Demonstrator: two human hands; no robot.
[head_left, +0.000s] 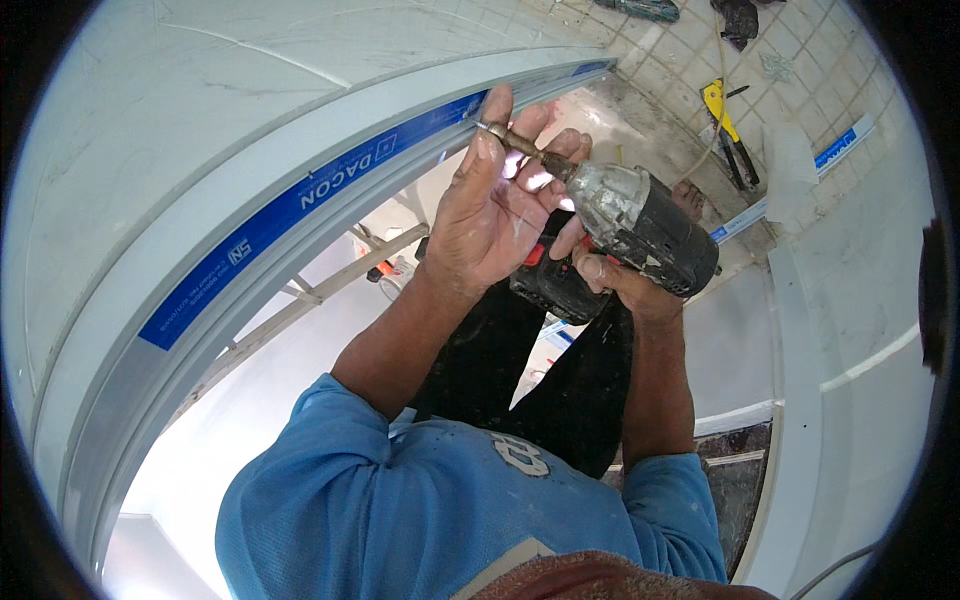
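Note:
My right hand [635,285] is wrapped round the grip of a worn black and silver cordless impact driver [650,225]. Its battery pack [560,288] hangs at the lower left, and a long bit holder [540,152] points up and left. At the far end of the bit sits a thin pointed screw [480,124]. The thumb and forefinger of my left hand [488,215] close round this screw end, while its other fingers curl behind the bit. Just beyond the screw tip runs a pale frame profile [120,400] with blue protective film [270,230].
A wooden ladder [320,290] stands beyond the frame on the left. On the tiled floor [790,60] lie a yellow and black hand tool [722,115], a dark tool [645,8] and blue-labelled strips [845,145]. Pale wall panels [870,270] rise on the right.

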